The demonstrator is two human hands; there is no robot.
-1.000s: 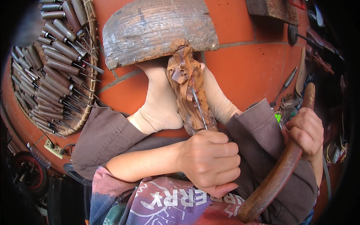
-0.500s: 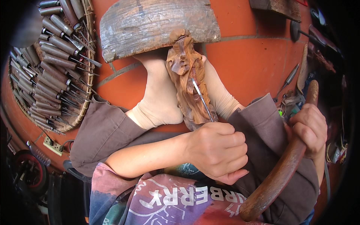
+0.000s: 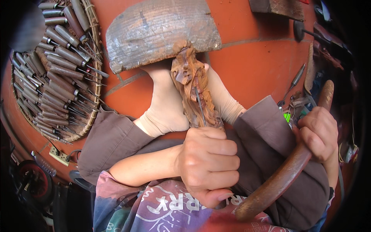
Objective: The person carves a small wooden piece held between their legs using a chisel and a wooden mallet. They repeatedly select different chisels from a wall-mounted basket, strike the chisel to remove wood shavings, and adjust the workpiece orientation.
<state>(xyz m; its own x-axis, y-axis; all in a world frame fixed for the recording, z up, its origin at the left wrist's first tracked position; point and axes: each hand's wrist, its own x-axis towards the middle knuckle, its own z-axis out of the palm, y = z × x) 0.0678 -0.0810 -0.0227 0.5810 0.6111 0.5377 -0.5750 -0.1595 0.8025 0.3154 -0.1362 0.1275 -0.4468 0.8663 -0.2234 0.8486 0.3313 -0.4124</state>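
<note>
My left hand (image 3: 208,164) is closed round a chisel's handle, which the fingers hide. The chisel's thin metal blade (image 3: 200,104) points away from me, its tip against a reddish hollow in the carved wooden figure (image 3: 184,75). This brown figure stands between my two feet, which wear beige socks. Its far end meets a thick, curved wooden block (image 3: 162,33). At the right, my right hand (image 3: 319,133) grips a long, bent wooden club (image 3: 278,181) near its upper part. The club's thick end hangs low over my lap, apart from the chisel.
A round woven basket (image 3: 92,116) full of wooden-handled chisels (image 3: 58,92) lies at the left on the orange tiled floor (image 3: 255,69). Below it is a power strip (image 3: 58,155). A dark-handled tool (image 3: 297,75) lies at the right, and a wooden board (image 3: 278,8) at the far right.
My left hand has shifted left and slightly nearer to me, and the chisel blade stands steeper against the figure. The club's thick end has moved a little left and upward.
</note>
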